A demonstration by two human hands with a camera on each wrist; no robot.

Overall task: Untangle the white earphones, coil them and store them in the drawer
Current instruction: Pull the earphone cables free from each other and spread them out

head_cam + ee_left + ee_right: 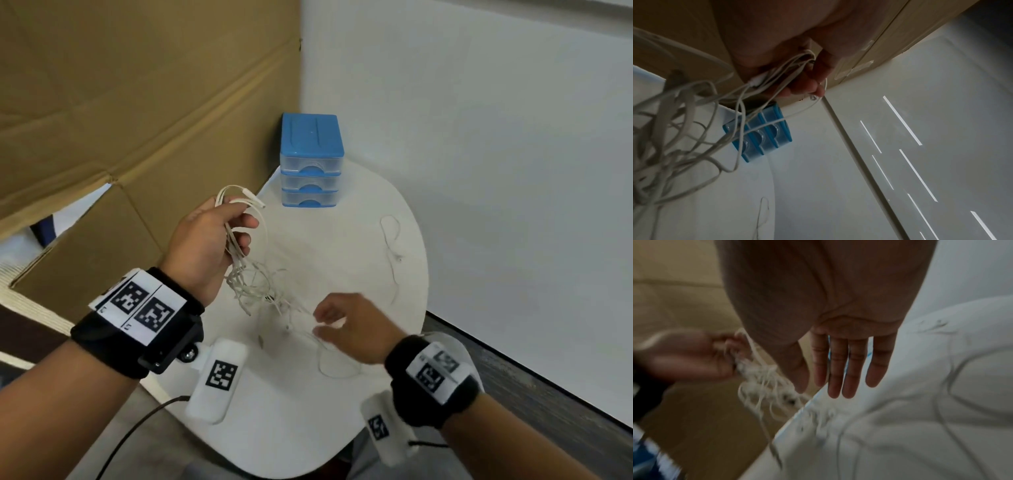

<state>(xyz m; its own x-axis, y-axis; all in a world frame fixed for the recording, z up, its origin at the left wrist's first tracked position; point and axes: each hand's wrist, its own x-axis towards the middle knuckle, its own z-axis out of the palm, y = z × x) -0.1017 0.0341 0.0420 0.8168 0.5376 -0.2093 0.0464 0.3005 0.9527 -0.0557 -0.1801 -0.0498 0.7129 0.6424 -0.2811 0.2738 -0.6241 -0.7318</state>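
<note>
While the left grip (209,240) clutches the tangled white earphones (255,284) above the desk (342,240), the right grip (352,325) hovers beside them, fingers straight, holding nothing; drawer unit (311,161) sits behind.

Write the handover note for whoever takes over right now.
Left hand: grips a bunch of the white earphones, raised; the tangle hangs from it toward the table.
Right hand: open, fingers straight, holds nothing, beside the tangle's lower strands.
A thin strand trails over the table to the right.
Drawer unit: at the back, all three drawers closed.
Done: nothing. Left: untangle, coil, open a drawer, store.
</note>
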